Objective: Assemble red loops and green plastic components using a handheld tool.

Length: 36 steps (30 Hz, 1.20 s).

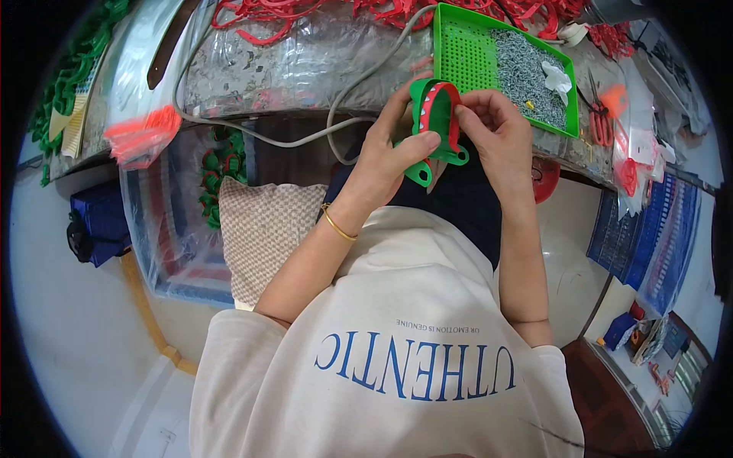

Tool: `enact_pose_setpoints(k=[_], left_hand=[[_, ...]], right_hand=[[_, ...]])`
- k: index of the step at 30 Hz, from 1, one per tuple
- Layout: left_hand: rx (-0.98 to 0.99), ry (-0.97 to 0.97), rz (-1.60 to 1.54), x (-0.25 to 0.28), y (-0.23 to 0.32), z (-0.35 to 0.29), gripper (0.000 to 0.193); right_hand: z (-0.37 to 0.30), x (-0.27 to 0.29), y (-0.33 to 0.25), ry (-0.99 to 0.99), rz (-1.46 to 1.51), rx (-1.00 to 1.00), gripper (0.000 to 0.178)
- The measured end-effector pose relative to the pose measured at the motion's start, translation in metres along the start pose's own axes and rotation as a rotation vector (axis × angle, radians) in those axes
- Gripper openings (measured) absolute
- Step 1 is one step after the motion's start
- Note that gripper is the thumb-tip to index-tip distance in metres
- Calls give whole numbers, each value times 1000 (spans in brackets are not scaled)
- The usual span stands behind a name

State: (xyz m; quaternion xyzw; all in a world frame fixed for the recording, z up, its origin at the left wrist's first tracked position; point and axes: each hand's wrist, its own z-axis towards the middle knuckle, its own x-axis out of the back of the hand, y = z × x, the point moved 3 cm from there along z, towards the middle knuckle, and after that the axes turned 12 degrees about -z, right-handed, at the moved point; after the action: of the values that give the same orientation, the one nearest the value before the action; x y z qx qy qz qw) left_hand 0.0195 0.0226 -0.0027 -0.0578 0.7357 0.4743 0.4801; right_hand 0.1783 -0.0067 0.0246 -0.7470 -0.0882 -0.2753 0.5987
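My left hand [397,145] is closed round a green plastic toy jaw [421,85] with a red inner band and a row of white teeth, its thumb lying across the near side. Rounded green tabs with holes stick out at the jaw's near end. Against the red band's right side, my right hand [496,126] has thumb and forefinger pinched together; whatever is between those fingertips is too small to make out. Just beyond the hands, a bright green tray [464,61] rests on the worktable, with many small metal screws [527,72] heaped in its right part.
Red plastic strips [271,23] lie along the table's far side. A grey cable [263,140] loops over the near edge. Red-handled pliers [600,126] lie right of the tray. Green pieces [214,179] sit in a plastic-lined crate [164,282] below left, beside a checked cushion [267,237].
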Motion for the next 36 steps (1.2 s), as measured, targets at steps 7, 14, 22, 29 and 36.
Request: enact_pose_setpoints(k=[7, 14, 22, 29, 36], left_hand=[[310, -12, -522, -15, 2, -15, 82], [350, -37, -801, -13, -28, -19, 80], [421, -108, -697, -40, -38, -25, 83], [475, -104, -680, -43, -49, -27, 87], [482, -99, -708, -43, -49, -19, 87]], right_hand=[[-12, 12, -16, -192, 372, -57, 21], [-24, 32, -10, -59, 188, 40, 26], [70, 168, -78, 728, 179, 548, 37], [127, 183, -110, 222, 122, 597, 64], [102, 177, -120, -27, 107, 597, 68]])
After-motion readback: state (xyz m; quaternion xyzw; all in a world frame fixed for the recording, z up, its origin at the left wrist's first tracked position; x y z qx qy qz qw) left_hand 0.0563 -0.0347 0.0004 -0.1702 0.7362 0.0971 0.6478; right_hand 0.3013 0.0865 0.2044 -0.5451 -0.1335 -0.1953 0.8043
